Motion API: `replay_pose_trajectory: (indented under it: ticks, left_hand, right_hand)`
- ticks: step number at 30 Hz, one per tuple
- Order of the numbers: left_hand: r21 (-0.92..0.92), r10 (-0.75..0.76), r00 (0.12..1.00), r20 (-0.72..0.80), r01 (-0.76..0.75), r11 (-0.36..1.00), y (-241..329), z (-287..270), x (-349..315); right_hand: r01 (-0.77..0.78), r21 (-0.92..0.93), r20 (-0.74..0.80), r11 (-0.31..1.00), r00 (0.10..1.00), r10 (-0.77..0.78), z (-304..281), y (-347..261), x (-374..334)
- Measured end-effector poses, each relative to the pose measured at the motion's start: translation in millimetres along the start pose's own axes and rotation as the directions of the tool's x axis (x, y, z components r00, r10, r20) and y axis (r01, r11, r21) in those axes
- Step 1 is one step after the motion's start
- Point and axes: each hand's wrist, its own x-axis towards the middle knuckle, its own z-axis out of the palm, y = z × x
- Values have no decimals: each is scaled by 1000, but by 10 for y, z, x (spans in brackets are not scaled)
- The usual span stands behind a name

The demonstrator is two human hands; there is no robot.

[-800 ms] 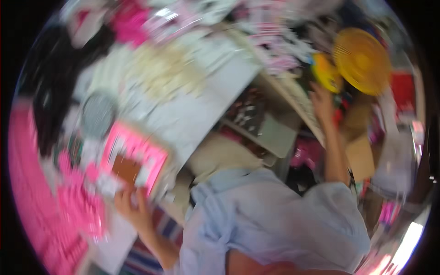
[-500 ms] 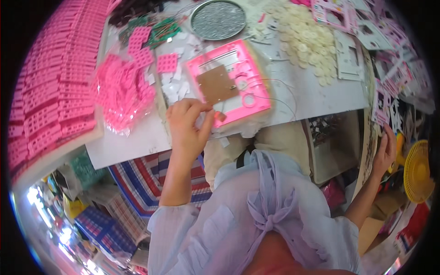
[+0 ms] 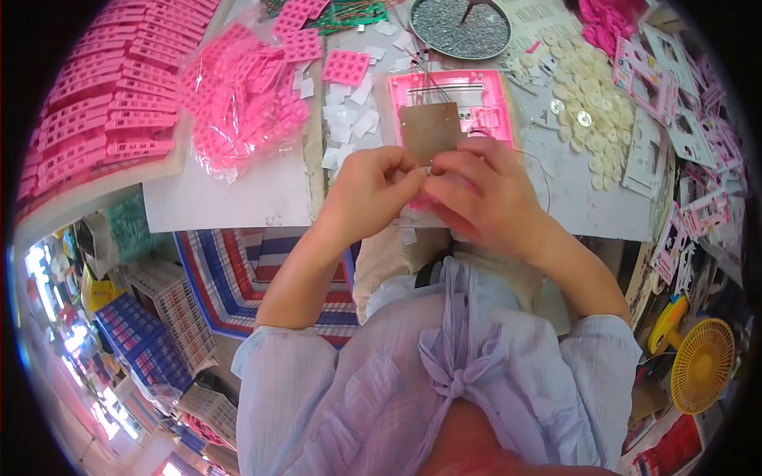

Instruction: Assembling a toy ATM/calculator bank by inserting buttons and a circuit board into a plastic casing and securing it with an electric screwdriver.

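A pink plastic housing (image 3: 500, 101) lies face down at the table's near middle, with a brown circuit board (image 3: 431, 129) resting over it. Several thin wires rise past the board's far edge. At the board's near edge, my left hand (image 3: 371, 190) is closed in a pinch, thumb against fingers. My right hand (image 3: 498, 194) meets it there from the other side, fingers curled and partly blurred. What the fingertips hold is hidden between the two hands.
A round tray of small silver screws (image 3: 452, 40) stands behind the housing. To its right lie cream discs (image 3: 583, 111) and printed cards (image 3: 647, 79). Pink keypads (image 3: 345, 67), white paper bits (image 3: 341, 119) and a bag of pink parts (image 3: 238, 111) are at left. Pink casings (image 3: 119, 103) are stacked far left.
My right hand has left the printed cards at the right and joined my left hand at the board. The view has shifted, and the housing now appears straighter.
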Motion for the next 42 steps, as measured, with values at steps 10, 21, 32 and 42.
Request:
replay_pose_trajectory:
  ticks: [10, 21, 32, 42]
  left_hand:
    - [39, 181, 971, -153, -178, 983, -57, 128, -81]
    - [349, 690, 705, -167, -612, 709, -147, 241, 20]
    - [-378, 236, 967, -96, -255, 890, -151, 343, -100]
    - [-543, 20, 999, 42, 6, 840, -104, 259, -95]
  right_hand:
    - [-583, 472, 225, 662, 805, 549, 29, 110, -109]
    - [-747, 662, 533, 56, 522, 666, -172, 140, 79]
    - [-854, 520, 746, 30, 470, 472, -176, 251, 33]
    - [-841, 540, 713, 24, 472, 517, -126, 216, 37]
